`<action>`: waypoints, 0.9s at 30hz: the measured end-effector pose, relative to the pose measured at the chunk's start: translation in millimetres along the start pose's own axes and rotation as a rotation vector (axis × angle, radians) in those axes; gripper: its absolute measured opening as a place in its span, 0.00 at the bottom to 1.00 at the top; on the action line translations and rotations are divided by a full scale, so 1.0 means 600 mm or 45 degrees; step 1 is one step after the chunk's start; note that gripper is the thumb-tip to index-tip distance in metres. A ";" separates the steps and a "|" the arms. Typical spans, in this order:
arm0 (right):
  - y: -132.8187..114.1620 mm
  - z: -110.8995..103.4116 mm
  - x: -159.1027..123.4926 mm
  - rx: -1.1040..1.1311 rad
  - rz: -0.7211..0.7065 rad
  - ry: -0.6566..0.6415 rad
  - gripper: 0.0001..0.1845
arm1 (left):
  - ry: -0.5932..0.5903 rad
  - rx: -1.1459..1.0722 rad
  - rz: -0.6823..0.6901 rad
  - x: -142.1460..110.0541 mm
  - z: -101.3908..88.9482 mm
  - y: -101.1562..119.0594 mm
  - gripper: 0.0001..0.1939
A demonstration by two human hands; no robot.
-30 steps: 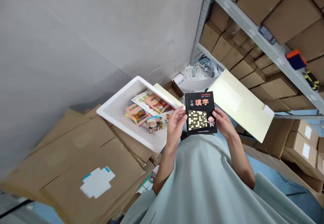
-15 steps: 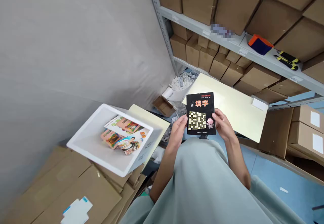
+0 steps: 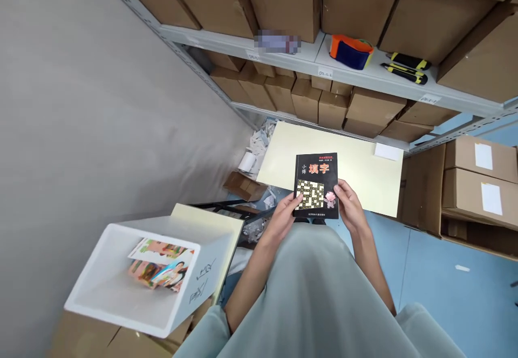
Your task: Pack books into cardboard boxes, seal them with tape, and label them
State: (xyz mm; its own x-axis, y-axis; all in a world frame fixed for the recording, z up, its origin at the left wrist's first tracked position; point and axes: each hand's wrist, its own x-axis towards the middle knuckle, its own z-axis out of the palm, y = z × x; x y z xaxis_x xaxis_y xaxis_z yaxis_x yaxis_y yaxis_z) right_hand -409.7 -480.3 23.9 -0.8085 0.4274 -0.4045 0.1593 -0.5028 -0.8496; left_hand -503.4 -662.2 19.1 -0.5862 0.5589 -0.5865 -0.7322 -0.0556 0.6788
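You have the black book (image 3: 317, 177) pinched at both edges, your left hand (image 3: 282, 215) closed on its lower left side and your right hand (image 3: 351, 207) on its right, each thumb over the front cover. It is held in front of you (its crossword grid and orange title facing up at you), with the pale board (image 3: 364, 180) behind it. Off to your left, the white bin (image 3: 208, 255) holds several colourful booklets (image 3: 162, 263).
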 end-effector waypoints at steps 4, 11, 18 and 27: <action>-0.003 -0.006 0.019 -0.056 -0.005 0.062 0.29 | -0.037 0.014 -0.005 0.044 -0.003 0.016 0.28; -0.006 0.026 0.066 -0.604 -0.400 0.479 0.29 | -0.062 0.139 0.152 0.113 -0.009 0.078 0.26; -0.011 0.160 0.106 -0.663 -0.384 0.394 0.33 | -0.083 0.556 0.580 0.141 0.002 0.134 0.19; -0.018 0.223 0.137 -0.534 -0.492 0.569 0.21 | -0.221 0.843 0.872 0.138 -0.088 0.192 0.29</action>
State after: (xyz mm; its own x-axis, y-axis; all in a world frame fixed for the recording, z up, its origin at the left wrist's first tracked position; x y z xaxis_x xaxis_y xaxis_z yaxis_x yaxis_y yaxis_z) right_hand -553.9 -540.3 45.0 -0.5564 0.8277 -0.0729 0.1854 0.0381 -0.9819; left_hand -654.4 -666.1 25.6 -0.7150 0.6959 0.0664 0.1240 0.0328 0.9917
